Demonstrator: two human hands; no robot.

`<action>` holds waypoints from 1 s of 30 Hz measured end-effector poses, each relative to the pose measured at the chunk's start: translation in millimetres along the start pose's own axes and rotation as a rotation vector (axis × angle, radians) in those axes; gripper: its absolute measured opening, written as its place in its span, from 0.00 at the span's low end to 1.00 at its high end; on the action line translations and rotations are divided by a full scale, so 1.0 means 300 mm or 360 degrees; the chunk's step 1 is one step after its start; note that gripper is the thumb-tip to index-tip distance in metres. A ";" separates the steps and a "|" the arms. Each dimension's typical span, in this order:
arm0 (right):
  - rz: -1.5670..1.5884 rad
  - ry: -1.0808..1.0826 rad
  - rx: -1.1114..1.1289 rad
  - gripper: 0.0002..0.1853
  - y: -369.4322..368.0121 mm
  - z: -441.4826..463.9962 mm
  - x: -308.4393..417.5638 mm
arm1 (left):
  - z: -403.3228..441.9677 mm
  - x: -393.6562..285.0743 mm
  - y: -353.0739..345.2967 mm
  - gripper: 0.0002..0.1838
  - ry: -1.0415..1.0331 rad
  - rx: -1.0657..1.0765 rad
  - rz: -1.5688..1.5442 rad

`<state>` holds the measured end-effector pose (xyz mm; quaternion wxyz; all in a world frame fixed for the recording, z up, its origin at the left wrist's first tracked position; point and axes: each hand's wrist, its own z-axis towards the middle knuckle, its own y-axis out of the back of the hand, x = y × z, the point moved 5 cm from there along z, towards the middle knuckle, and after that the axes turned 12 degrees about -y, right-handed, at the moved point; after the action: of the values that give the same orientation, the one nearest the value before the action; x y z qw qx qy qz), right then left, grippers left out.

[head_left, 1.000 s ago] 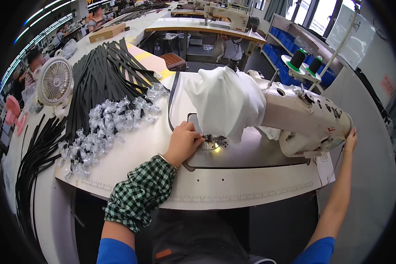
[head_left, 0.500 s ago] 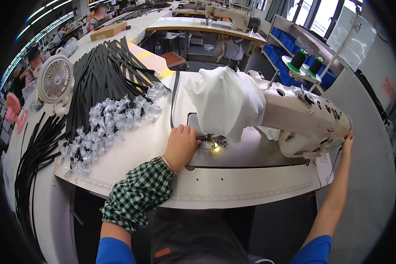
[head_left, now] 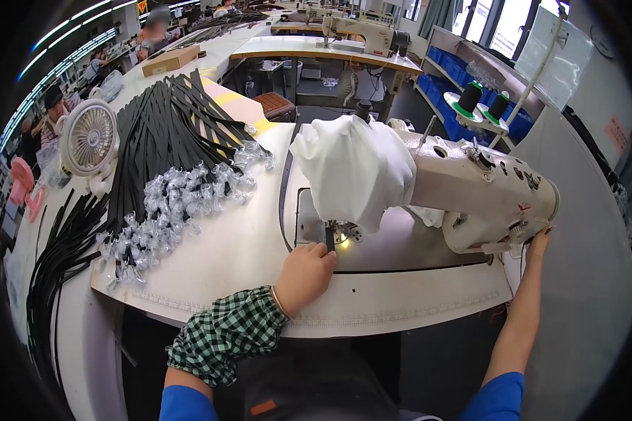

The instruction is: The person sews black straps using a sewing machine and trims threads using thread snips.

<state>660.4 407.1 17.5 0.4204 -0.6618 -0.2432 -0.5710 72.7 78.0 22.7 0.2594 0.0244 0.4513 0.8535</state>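
Observation:
My left hand (head_left: 305, 275) is closed on a black strap (head_left: 331, 237) at the lit needle area of the sewing machine (head_left: 481, 179). The strap's end lies under or beside the presser foot, which is partly hidden by a white cloth cover (head_left: 358, 168) over the machine head. A longer stretch of black strap curves over the table, left of the metal plate. At the machine's right end, my right hand (head_left: 538, 244) grips the handwheel (head_left: 556, 203); its fingers are partly hidden. A green-black checked sleeve cover (head_left: 232, 333) sits on my left forearm.
Many black straps with plastic-wrapped ends (head_left: 179, 196) lie piled on the left table, beside a white fan (head_left: 90, 137). Another bundle of straps (head_left: 60, 259) hangs over the left edge. Thread cones (head_left: 468, 98) stand at the back right. Other people sit far left.
My left hand has moved toward me and slightly right, swinging the strap from sideways to pointing at me. My right hand has shifted slightly down and left along the handwheel.

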 end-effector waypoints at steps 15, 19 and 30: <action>-0.0665 0.0814 0.0352 0.15 -0.313 -0.976 0.093 | -0.014 -0.051 0.033 0.10 -0.0066 0.0078 0.0096; -0.0948 0.0878 0.1092 0.05 -0.440 -1.284 -0.001 | -0.054 -0.149 0.059 0.10 -0.0223 0.0287 0.0166; -0.1168 0.1490 0.2320 0.15 -0.753 -1.697 -0.135 | -0.187 -0.435 0.135 0.16 -0.0502 0.0522 0.0256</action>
<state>189.1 108.0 38.8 0.5798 0.1794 -0.5404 -0.5828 153.1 -43.7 46.4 0.2505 0.2352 0.5343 0.7723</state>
